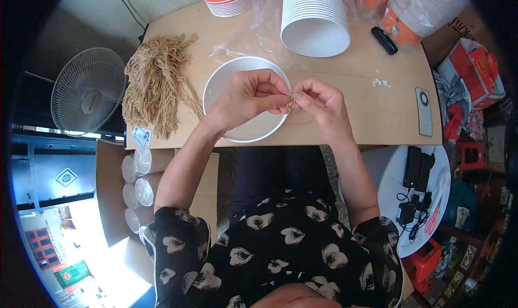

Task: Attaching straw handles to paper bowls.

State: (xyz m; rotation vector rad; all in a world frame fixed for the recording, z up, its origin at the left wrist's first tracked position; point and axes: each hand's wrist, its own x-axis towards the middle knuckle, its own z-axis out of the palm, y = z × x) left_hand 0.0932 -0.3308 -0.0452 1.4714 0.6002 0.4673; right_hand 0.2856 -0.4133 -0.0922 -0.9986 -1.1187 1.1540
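Both of my hands meet over the right rim of a white round tub (253,129) near the table's front edge. Between the fingertips of my left hand (252,95) and my right hand (325,105) is a small loop of thin tan cord (291,103). Each hand pinches it with thumb and fingers; the cord's ends are mostly hidden. To the left lies a big heap of tan cords (156,87), and one bundle of it trails to the tub's left side.
A stack of white tubs (315,27) lies on its side at the back, beside clear plastic film (253,35). A black handheld object (384,40), white scraps (381,83) and a phone (424,111) are on the right. A fan (89,92) stands left, above a carton (116,200) of wrapped cups.
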